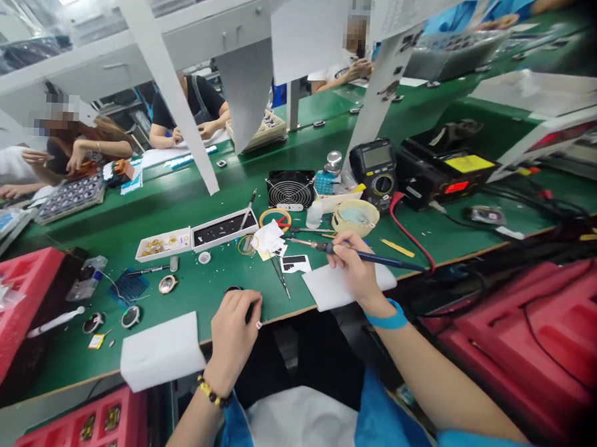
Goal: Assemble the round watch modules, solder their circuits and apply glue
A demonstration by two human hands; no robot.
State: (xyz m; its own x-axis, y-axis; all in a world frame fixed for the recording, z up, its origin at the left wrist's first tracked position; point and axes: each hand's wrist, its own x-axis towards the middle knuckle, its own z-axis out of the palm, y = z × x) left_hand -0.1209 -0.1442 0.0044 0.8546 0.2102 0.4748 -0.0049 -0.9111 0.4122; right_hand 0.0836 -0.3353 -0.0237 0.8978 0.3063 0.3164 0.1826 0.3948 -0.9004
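My right hand (354, 263) is closed around a soldering iron (377, 257), whose metal tip points left over the green bench. Under that wrist lies a white foam pad (320, 285). My left hand (235, 333) is at the bench's front edge with its fingers curled. Just beyond its knuckles shows the rim of a dark round piece (234, 289), mostly hidden. A small white tag with a red mark (258, 325) sticks out by the thumb; what the fingers hold is hidden. Tweezers (281, 279) and a white card with black patches (295, 263) lie between the hands.
Round watch bodies (131, 317) and a second foam pad (162, 350) are at left. Small-parts trays (164, 244), a fan (290, 190), a multimeter (374, 171) and a soldering station (444, 174) stand behind. Red foam trays (523, 335) flank me. Other people sit across the bench.
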